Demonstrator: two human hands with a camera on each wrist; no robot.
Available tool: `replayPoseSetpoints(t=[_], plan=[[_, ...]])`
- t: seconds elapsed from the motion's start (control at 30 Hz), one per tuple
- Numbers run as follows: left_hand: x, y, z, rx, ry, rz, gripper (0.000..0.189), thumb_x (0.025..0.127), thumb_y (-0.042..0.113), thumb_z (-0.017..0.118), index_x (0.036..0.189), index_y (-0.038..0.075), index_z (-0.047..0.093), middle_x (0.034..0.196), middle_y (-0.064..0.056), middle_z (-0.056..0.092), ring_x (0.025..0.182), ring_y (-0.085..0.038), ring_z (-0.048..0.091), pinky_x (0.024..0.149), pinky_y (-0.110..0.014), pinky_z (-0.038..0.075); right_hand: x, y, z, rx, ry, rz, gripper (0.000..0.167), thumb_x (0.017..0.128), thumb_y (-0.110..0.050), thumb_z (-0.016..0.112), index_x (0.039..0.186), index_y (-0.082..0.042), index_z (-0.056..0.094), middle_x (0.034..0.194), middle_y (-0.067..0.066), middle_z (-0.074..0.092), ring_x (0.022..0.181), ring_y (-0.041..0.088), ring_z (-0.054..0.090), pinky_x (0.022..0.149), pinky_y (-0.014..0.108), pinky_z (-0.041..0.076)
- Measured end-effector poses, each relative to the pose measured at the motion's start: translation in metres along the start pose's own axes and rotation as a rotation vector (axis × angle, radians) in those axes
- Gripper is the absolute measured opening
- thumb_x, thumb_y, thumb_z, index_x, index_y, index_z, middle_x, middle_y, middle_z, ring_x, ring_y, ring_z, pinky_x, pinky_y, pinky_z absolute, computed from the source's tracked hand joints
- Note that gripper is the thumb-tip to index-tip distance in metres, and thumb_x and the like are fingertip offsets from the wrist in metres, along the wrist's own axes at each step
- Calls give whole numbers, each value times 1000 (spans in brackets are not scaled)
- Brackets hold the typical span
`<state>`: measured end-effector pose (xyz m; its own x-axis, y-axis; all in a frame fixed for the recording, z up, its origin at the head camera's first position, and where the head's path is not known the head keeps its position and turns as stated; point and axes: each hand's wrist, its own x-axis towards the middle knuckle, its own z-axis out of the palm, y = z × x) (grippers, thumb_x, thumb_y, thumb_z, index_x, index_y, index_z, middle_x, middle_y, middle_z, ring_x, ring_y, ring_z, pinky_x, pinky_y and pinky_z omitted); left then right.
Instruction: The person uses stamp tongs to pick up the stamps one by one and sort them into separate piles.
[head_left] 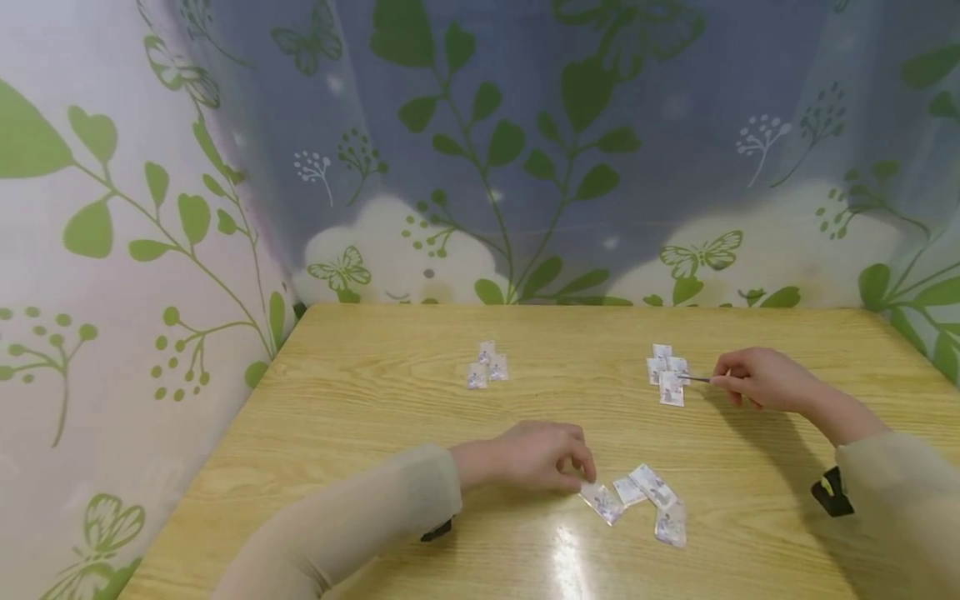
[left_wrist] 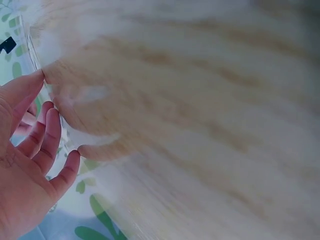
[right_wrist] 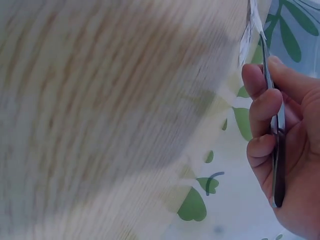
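Note:
My right hand holds a pair of slim metal tweezers, its fingers wrapped round the shaft. The tweezers' tips are at a cluster of several small, flat, printed packets that overlap one another at the back right. My left hand rests its fingertips on the wooden table, right at the upper corner of a shiny small packet. In the left wrist view the fingers are gently bent and touch the tabletop, with nothing showing between them. Several more packets lie just right of that hand.
Three more small packets lie grouped at the back middle of the wooden table. Patterned curtains with green leaves hang behind the table and along its left side. Light glares on the front tabletop.

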<state>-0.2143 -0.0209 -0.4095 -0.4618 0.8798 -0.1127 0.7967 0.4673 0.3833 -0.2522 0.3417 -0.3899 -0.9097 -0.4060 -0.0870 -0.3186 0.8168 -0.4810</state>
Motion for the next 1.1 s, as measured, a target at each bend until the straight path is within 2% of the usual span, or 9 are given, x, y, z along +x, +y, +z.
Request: replayPoseSetpoints(t=[0.47, 0.6, 0.73, 0.9, 1.1], plan=[[0, 1, 0, 3, -5, 6, 18, 89, 22, 70, 106, 26, 72, 93, 14, 54, 74, 3, 49, 69, -15, 39, 3, 5, 1, -17, -7, 48, 13, 97, -16, 58, 94, -5, 64, 63, -2, 57, 47, 14, 41, 47, 31, 38], [-1, 2, -1, 7, -2, 5, 18, 89, 22, 69, 106, 25, 71, 93, 14, 54, 73, 3, 49, 69, -15, 39, -1, 1, -3, -42, 11, 64, 17, 98, -18, 58, 93, -3, 64, 64, -3, 57, 49, 14, 43, 48, 31, 39], [-2, 2, 0, 10, 0, 5, 18, 89, 22, 70, 106, 25, 71, 93, 14, 54, 73, 3, 48, 68, -15, 39, -8, -1, -4, -20, 20, 75, 19, 99, -19, 56, 96, -2, 64, 65, -1, 58, 47, 14, 43, 45, 31, 40], [-2, 1, 1, 15, 5, 10, 18, 89, 22, 70, 106, 25, 71, 93, 14, 53, 73, 3, 48, 68, -14, 39, -18, -13, 1, 17, 25, 77, 20, 99, -23, 57, 98, -4, 63, 64, -1, 57, 44, 12, 40, 44, 29, 40], [-1, 2, 0, 23, 11, 18, 17, 89, 22, 70, 106, 25, 71, 93, 14, 53, 73, 3, 48, 67, -15, 39, -29, -38, 13, -10, 56, 0, 18, 98, -26, 59, 95, -9, 64, 61, -5, 53, 48, 8, 36, 48, 27, 33]])
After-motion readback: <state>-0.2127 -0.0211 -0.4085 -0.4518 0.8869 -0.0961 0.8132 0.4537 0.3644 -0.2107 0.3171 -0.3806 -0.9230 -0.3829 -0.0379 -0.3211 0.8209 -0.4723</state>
